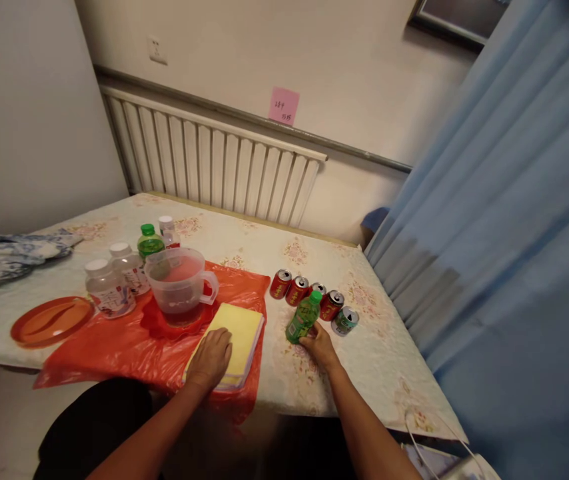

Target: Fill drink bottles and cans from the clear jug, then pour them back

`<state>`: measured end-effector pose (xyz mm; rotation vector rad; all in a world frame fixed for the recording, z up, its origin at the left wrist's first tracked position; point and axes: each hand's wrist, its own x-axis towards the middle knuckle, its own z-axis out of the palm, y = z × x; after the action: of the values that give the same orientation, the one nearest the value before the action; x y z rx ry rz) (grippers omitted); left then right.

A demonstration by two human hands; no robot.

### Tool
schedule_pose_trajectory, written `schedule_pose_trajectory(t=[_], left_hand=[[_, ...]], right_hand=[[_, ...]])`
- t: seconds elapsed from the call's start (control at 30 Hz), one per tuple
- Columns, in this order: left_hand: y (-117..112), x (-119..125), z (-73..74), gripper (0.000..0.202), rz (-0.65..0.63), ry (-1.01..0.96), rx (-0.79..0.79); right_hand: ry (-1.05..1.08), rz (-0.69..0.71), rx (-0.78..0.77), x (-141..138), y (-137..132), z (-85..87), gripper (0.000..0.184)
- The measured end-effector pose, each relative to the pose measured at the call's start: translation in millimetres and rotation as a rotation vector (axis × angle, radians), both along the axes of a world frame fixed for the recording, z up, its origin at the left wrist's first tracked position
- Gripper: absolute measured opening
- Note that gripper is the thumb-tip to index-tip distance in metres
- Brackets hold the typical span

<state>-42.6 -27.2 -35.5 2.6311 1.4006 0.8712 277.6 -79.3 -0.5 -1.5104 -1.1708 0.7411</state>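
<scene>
My right hand [320,347] is wrapped around the lower part of a green plastic bottle [303,319] with a green cap, which leans slightly to the right. Behind the bottle stands a slanting row of opened drink cans: several red ones [298,291] and a green one [345,321] at the right end. My left hand [212,357] lies on a yellow-topped stack [238,333] with pale edges; whether it is paper or cloth I cannot tell. Beyond that hand, a clear plastic measuring jug [177,287] stands on a red scalloped dish [152,319].
A red plastic sheet [94,353] covers part of the flowered tablecloth [389,340]. Left of the jug are clear jars [109,293] with white lids, another green bottle [149,243] and an orange lid [52,321]. A blue curtain [489,220] hangs at the right.
</scene>
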Motion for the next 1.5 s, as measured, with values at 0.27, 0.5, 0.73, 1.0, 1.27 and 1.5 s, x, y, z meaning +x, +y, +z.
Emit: schedule_pose_trajectory(t=[0.27,0.5,0.73,1.0,1.27,1.5], left_hand=[[-1,1,0.0,0.022,0.012,0.004,0.013],[-2,0,0.4,0.022,0.022,-0.006,0.019],[-2,1,-2.0,0.022,0.037,-0.007,0.027],[-1,-1,-5.3,0.023,0.039,0.007,0.027],[-1,0,-4.7,0.024,0.046,0.015,0.046],[-1,-1,-3.7,0.024,0.044,0.019,0.023]], right_hand=[[-0.086,-0.105,-0.016,-17,5,-10.0,0.046],[-0.143,-0.183,-0.005,-35,25,-15.5,0.045],[-0.156,-0.215,0.039,-51,52,-24.6,0.058],[-0.220,-0.286,0.051,-60,72,-34.7,0.056],[-0.295,-0.347,0.063,-61,85,-49.3,0.059],[-0.375,-0.398,0.060,-67,90,-52.3,0.061]])
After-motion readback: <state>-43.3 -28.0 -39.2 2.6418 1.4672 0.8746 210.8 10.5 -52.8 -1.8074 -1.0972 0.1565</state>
